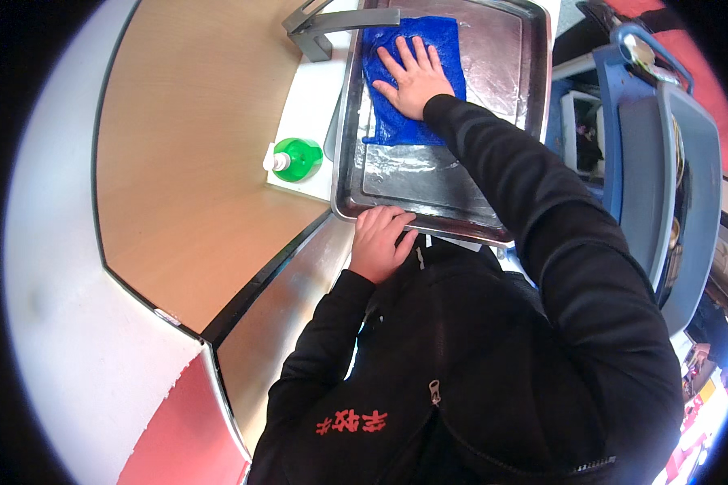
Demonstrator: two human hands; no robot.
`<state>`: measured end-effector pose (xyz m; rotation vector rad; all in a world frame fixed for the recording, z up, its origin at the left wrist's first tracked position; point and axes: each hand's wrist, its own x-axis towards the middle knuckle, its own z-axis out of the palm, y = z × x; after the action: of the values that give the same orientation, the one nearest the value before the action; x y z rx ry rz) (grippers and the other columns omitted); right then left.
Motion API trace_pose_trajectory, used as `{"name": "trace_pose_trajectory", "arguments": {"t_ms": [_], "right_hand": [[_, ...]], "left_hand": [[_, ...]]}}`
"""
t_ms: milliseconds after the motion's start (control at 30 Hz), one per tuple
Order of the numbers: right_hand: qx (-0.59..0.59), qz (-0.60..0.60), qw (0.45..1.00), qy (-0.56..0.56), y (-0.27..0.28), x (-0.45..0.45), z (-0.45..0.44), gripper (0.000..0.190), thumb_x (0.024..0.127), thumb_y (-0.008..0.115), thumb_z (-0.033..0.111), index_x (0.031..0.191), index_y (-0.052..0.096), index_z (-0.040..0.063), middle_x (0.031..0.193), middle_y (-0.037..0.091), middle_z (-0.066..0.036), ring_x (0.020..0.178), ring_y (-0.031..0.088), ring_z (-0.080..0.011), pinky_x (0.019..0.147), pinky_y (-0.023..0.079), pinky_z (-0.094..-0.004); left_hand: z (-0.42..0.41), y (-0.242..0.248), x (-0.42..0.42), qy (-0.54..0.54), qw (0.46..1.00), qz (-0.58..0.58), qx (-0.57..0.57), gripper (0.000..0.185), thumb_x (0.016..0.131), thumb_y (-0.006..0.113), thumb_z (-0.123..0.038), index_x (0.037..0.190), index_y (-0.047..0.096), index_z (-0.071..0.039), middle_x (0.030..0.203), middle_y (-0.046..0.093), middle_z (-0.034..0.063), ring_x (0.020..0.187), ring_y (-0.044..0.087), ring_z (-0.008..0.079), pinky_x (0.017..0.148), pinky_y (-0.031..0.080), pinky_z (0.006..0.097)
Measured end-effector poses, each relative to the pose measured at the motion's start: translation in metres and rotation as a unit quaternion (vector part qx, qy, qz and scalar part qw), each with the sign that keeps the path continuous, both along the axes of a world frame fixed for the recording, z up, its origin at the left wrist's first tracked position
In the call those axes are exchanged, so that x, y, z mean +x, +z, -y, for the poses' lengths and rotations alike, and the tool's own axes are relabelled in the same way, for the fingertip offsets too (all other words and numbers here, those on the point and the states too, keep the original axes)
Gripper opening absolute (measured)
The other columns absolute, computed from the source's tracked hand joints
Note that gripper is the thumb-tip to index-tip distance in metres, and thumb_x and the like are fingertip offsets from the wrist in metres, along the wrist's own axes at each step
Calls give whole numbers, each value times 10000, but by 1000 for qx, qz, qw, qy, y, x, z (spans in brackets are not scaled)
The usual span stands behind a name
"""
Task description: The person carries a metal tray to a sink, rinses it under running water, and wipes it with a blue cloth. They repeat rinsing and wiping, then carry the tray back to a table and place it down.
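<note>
My right hand point(414, 82) lies flat with its fingers spread on a wet-looking blue cloth point(412, 130). Under the cloth is a shallow rectangular metal tray point(455, 191), whose bottom looks wet and shiny. At the near left corner of the tray, my left hand point(381, 241) holds the rim, its fingers over the edge and its thumb on the outer side. A grey angular faucet point(352, 21) reaches over the tray's far left side, its end above the cloth's top edge.
Left of the tray, a green pump bottle point(300, 159) stands on a white ledge point(315, 91) beside a wood-coloured wall panel point(200, 151). To the right are a blue-grey plastic tub point(691, 182) holding items and a white container point(573, 130) in a blue bin point(611, 109).
</note>
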<state>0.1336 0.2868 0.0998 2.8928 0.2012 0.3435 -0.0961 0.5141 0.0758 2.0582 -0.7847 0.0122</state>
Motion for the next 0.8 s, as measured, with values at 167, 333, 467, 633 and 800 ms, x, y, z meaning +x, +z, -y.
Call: {"name": "trace_pose_trajectory", "arguments": {"t_ms": [167, 333, 467, 633, 800], "right_hand": [[19, -23, 999, 15, -3, -25, -5, 735, 1079, 393, 663, 1702, 301, 283, 1777, 228, -146, 1646, 143, -402, 1330, 81, -564], [8, -33, 999, 25, -5, -43, -3, 735, 1077, 393, 671, 1701, 301, 295, 1779, 223, -141, 1649, 134, -398, 1329, 81, -569], [35, -52, 997, 39, -3, -54, 0, 678, 1093, 420, 621, 1691, 321, 317, 1780, 227, -130, 1650, 137, -394, 1328, 93, -573], [83, -81, 991, 64, 6, -74, 8, 578, 1106, 500, 472, 1652, 402, 307, 1769, 266, -112, 1645, 172, -385, 1326, 114, -574], [138, -92, 983, 81, 11, -103, 19, 540, 1076, 581, 366, 1600, 486, 276, 1746, 317, -115, 1632, 218, -384, 1316, 163, -581]], "left_hand": [[2, 4, -2, 14, 1000, 9, 10, 280, 923, 766, -269, 1152, 746, -109, 1137, 688, 69, 1118, 630, 298, 1007, 422, 444], [4, 5, -1, 24, 1000, 14, 5, 264, 908, 778, -266, 1124, 747, -116, 1143, 690, 61, 1116, 630, 297, 1009, 428, 444], [2, 10, 1, 11, 1000, 9, 5, 262, 912, 779, -275, 1121, 747, -120, 1150, 690, 60, 1122, 630, 300, 1012, 429, 445], [-1, 13, 3, 4, 1000, -10, 6, 266, 922, 759, -283, 1100, 755, -85, 1143, 703, 83, 1138, 627, 312, 1023, 430, 455], [1, 10, 0, 12, 1000, -4, 0, 223, 912, 763, -267, 1050, 763, -92, 1116, 724, 77, 1115, 639, 307, 1002, 439, 446]]}}
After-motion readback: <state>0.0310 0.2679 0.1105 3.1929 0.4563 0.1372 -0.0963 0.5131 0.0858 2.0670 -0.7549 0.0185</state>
